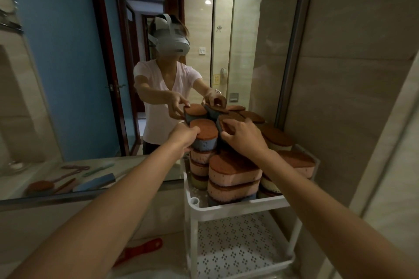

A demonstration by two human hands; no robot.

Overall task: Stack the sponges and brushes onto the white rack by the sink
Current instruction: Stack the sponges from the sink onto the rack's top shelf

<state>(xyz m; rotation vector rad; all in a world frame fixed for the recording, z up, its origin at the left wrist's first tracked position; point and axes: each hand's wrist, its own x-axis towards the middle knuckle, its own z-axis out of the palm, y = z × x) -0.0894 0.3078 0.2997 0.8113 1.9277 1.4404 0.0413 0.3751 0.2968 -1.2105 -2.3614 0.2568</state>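
Grips the blue sponge (205, 142) with the left hand (182, 137), thumb on the brown scouring face, fingers round the foam side; sits atop the tallest stack at the back left of the rack (238, 207), on the top shelf, close against the mirror (68, 75). Curls the right hand (246, 139) over a second sponge (219, 128), tilted, just beside the first; seems to pinch its upper edge, though hides the fingertips partly.

Probably handles light and soft; squashes under a hard squeeze and springs back, so best taken by the two long sides, low on the foam, with gentle pressure. Likely feels rough on top, so little risk of slipping there. Looks more apt to topple than to break, given the tall, uneven stacks (233, 176) crowding the shelf; calls for setting down flat and square.

Shows a red handle (145, 248), perhaps a brush, on the counter below, well apart from both hands.
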